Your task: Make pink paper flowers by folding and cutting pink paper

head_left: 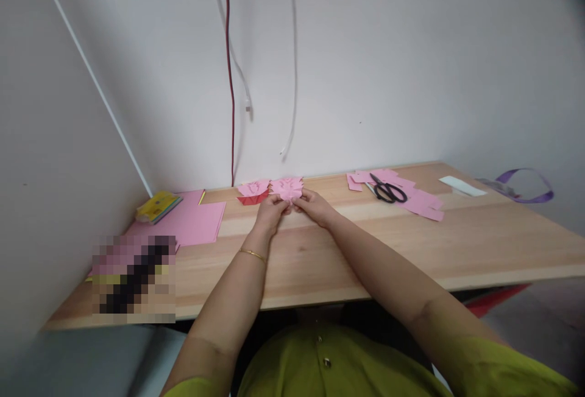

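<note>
A pink paper cutout [287, 186] with jagged edges is held near the table's back edge. My left hand [272, 210] pinches its lower left part, and my right hand [313, 207] pinches its lower right part; the two hands are close together. Just left of it lie another pink cutout [254, 188] and a red paper piece [253, 198]. To the right, black-handled scissors [388, 192] rest on pink paper strips [423, 202].
On the left of the wooden table [311, 263] are pink sheets [201, 223], a yellow packet [158, 206] and a blurred-out dark object [137, 275]. A white strip [462, 186] and purple ribbon [525, 187] are at the right. Cables [228, 50] hang down the wall.
</note>
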The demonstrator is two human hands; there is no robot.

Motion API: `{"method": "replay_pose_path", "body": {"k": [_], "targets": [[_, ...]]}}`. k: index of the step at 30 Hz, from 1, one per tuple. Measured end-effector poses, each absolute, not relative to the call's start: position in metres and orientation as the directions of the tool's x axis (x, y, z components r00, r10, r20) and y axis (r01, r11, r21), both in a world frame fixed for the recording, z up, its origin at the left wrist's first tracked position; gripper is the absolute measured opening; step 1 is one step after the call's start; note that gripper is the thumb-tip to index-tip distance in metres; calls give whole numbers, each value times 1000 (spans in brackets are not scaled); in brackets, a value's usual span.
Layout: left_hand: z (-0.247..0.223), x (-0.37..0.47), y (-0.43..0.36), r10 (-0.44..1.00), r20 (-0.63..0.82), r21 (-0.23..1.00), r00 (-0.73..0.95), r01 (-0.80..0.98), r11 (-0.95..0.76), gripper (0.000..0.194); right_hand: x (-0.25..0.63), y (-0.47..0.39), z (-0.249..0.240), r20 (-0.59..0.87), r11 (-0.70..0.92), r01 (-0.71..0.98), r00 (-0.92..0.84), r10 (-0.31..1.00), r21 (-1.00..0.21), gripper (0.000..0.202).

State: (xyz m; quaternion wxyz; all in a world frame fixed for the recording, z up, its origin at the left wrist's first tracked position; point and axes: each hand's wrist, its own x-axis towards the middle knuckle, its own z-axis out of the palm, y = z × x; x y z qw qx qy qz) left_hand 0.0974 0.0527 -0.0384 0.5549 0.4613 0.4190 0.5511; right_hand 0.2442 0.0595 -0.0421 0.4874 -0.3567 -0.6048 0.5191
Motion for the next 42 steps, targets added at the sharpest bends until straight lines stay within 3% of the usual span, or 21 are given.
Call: {"method": "replay_pose_path", "body": {"k": [5, 9, 15, 25, 42], "targets": [[-40, 99, 53, 988, 151, 987, -25, -55, -152, 21, 244, 62, -45, 206, 193, -74, -245, 947, -978, 29], [-44, 101, 55, 989, 149, 985, -16, -89, -149, 21, 245, 61, -45, 241, 239, -35, -237, 941, -970, 24], [-45, 102, 55, 993, 116, 981, -14, -156, -117, 19, 244, 57, -41, 221, 197, -109, -278, 935, -974, 27], [-40, 101, 51, 983, 182, 983, -24, 1, -182, 19, 246, 63, -46, 202, 187, -88, -221, 954, -978, 28], [-38, 99, 50, 999, 9, 942, 53, -335, 9, 30, 243, 59, -43, 239, 200, -160, -280, 930, -967, 29]]}}
